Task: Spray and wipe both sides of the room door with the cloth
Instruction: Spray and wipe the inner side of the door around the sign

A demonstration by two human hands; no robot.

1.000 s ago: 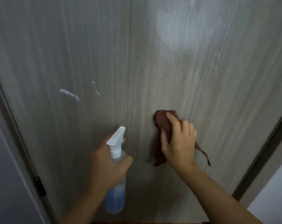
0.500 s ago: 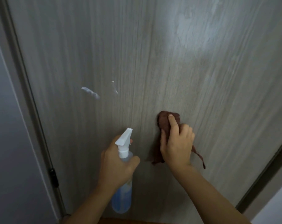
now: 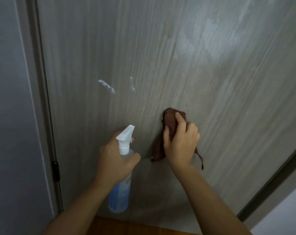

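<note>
Right hand [image 3: 181, 143] grip bunches cloth [image 3: 170, 122] against door [image 3: 211, 82]; left hand [image 3: 115, 158] clasps spray bottle [image 3: 121, 189].

Dim and grey overall, with a soft pale glare on the door [image 3: 203, 68] at upper right, fading to shadow toward the bottom. Slightly soft throughout, wood grain smeared into streaks at the right and top edges, two small white glints left of centre. Bowed by the wide lens, frame [image 3: 42, 82] at left and door edge at lower right leaning inward; faint shadow under the cloth [image 3: 171, 121].
</note>
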